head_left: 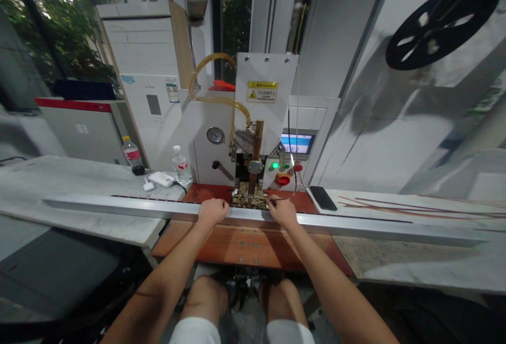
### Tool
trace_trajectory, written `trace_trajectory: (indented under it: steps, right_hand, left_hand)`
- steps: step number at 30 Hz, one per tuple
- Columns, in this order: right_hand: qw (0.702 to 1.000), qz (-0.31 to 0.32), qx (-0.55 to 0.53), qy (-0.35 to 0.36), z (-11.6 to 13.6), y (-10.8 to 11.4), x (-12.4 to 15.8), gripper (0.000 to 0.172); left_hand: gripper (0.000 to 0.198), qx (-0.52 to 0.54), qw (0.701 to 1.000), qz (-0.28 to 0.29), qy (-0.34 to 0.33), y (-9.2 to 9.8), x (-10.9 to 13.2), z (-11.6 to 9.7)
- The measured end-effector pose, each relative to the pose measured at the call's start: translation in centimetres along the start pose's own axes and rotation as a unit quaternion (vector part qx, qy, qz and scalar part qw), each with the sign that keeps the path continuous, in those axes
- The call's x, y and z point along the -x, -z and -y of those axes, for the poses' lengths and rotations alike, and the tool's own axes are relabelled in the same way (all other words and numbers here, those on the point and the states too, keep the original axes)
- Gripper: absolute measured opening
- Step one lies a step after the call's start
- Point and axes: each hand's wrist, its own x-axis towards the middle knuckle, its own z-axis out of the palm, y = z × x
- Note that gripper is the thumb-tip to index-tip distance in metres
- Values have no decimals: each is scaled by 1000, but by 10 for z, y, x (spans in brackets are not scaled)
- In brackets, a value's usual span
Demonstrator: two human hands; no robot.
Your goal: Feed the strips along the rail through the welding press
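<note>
A long silver metal bar (328, 223) lies crosswise in front of a white machine (213, 159). My left hand (213, 211) is closed at the bar, left of the machine's brass-coloured work point (250, 191); its fingers face away, hiding whatever they grip. On the other side, my right hand (282, 211) is closed around a thin dark stick (280, 199), close to the work point and touching the bar. A copper-coloured column (256, 146) comes down onto the work point between both hands. Behind the bar runs a thin dark strip (348, 217), partly hidden.
Left of the machine stand a water bottle (181, 167), a cola bottle (133, 155) and a white charger (161, 179). A phone (323, 198) and thin copper-coloured rods (395, 204) lie right. A red knob (283, 179) sits on the machine. A black reel (443, 22) hangs upper right.
</note>
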Motion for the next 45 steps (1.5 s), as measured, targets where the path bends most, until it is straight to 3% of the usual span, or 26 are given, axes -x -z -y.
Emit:
trace_trajectory:
  steps: [10, 21, 32, 41, 45]
  right_hand:
    - [999, -8, 24, 22, 9, -2, -4, 37]
    - [998, 38, 29, 33, 21, -6, 3, 36]
    - [998, 18, 29, 46, 22, -8, 5, 33]
    - [998, -1, 40, 47, 21, -11, 6, 32]
    - [998, -2, 38, 50, 20, -11, 6, 34]
  left_hand:
    - [48, -5, 1000, -10, -7, 3, 2, -1]
    - [48, 3, 1000, 3, -9, 2, 1, 0]
    - [48, -12, 999, -8, -28, -2, -1, 4]
    - [51, 17, 997, 6, -68, -6, -9, 14]
    - [48, 81, 992, 11, -94, -3, -17, 21]
